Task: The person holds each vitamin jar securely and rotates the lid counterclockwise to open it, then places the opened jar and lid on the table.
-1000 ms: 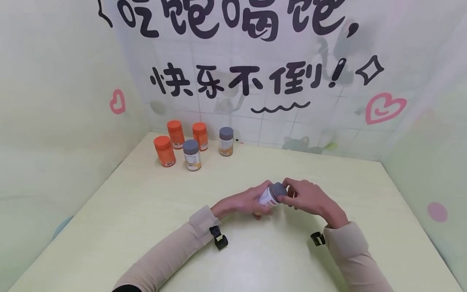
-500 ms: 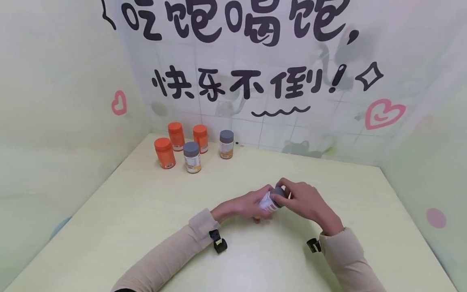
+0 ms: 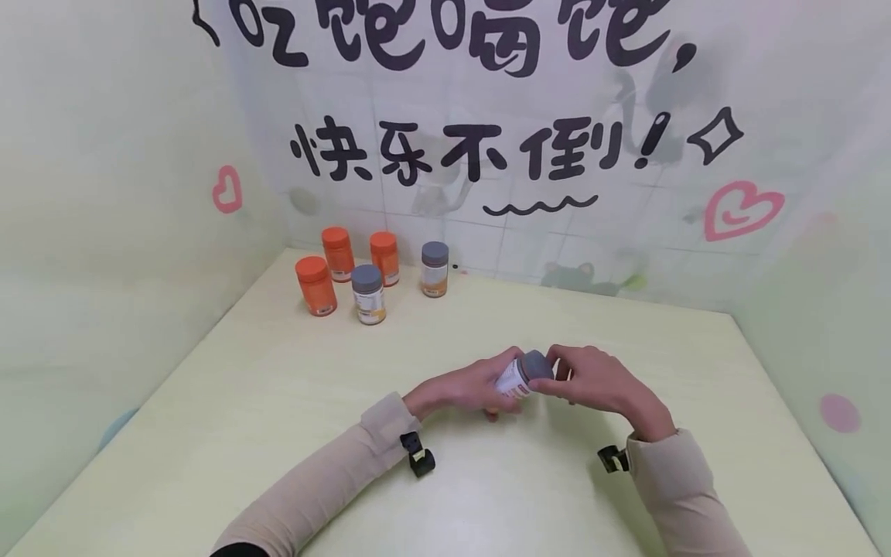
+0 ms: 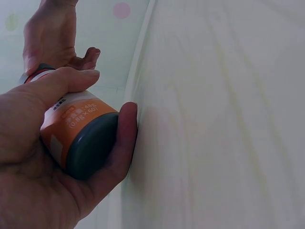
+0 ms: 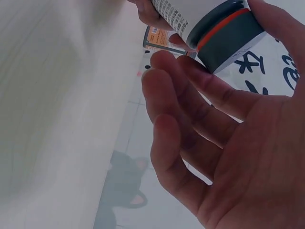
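My left hand (image 3: 473, 385) grips a small pill bottle (image 3: 511, 381) and holds it tilted, cap end up to the right. In the left wrist view, the fingers and thumb wrap the bottle's orange and white label (image 4: 81, 114), with the dark base showing. My right hand (image 3: 595, 377) pinches the grey cap (image 3: 536, 365) between thumb and index finger, while its other fingers curl loosely away. An orange ring (image 5: 223, 27) shows at the cap's lower edge in the right wrist view.
Three orange bottles (image 3: 317, 288) stand at the back left of the pale table (image 3: 230, 402). Beside them are two white-labelled bottles with grey caps (image 3: 368, 295). A printed sheet (image 3: 445, 93) hangs along the back, and pale side walls flank the table.
My right hand reached farther over the cap half a second ago and has since drawn back to the right, fingertips at the cap's edge. The left hand keeps its hold on the bottle.
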The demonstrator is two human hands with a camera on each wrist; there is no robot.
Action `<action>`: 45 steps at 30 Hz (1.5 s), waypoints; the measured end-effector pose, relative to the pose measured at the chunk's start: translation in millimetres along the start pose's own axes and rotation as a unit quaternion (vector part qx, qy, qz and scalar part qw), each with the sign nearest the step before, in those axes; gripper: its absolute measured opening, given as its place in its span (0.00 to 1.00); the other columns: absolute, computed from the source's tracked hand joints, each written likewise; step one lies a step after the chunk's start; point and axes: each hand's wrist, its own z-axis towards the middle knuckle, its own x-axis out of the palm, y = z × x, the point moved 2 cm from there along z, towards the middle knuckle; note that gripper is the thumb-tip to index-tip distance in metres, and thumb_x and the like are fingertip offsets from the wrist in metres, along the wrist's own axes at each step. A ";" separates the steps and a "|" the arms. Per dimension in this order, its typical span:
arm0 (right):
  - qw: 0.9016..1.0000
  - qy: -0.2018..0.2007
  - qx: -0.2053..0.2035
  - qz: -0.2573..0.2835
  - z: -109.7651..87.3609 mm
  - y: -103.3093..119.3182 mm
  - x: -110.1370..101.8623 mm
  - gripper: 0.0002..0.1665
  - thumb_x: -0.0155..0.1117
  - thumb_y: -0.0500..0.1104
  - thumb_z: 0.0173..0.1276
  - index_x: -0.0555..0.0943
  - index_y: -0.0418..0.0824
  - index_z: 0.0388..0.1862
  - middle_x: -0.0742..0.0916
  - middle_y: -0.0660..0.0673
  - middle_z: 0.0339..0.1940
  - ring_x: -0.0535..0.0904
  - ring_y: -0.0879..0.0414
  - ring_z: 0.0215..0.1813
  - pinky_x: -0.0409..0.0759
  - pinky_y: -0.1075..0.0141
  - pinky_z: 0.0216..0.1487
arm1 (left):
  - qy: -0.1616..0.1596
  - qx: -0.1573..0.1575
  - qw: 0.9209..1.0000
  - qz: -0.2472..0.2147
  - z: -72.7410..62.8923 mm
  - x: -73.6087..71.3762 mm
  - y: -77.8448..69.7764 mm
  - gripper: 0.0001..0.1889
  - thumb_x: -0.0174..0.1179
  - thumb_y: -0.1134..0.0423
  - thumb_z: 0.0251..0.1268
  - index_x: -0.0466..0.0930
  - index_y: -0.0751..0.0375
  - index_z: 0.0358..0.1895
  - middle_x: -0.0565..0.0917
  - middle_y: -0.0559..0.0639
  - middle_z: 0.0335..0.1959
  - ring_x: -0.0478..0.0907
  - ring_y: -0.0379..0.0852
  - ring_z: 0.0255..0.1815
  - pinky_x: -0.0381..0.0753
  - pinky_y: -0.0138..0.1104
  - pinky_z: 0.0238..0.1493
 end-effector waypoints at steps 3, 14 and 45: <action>1.000 0.003 -0.011 0.006 -1.1 0.5 -0.2 0.24 0.68 0.67 0.66 0.80 0.51 0.46 0.85 0.52 0.30 0.84 0.51 0.28 0.77 0.62 0.32 | 0.001 -0.001 1.000 -0.002 0.8 1.0 0.6 0.30 0.67 0.68 0.66 0.62 0.48 0.65 0.78 0.52 0.48 0.79 0.43 0.42 0.89 0.38 0.33; 0.998 -0.054 -0.033 0.000 1.5 7.3 5.4 0.23 0.58 0.70 0.72 0.79 0.54 0.44 0.87 0.46 0.28 0.81 0.56 0.26 0.77 0.63 0.30 | 0.005 0.005 1.000 0.005 0.9 1.1 -1.8 0.29 0.66 0.67 0.66 0.63 0.44 0.64 0.77 0.51 0.48 0.79 0.42 0.42 0.88 0.36 0.32; 0.999 -0.019 -0.042 -0.023 -3.0 5.0 -5.0 0.25 0.69 0.65 0.66 0.82 0.49 0.50 0.86 0.52 0.30 0.81 0.56 0.28 0.77 0.65 0.31 | 0.005 0.005 0.999 0.031 -0.9 1.1 -0.7 0.30 0.67 0.66 0.66 0.61 0.47 0.65 0.79 0.51 0.48 0.79 0.42 0.39 0.87 0.35 0.30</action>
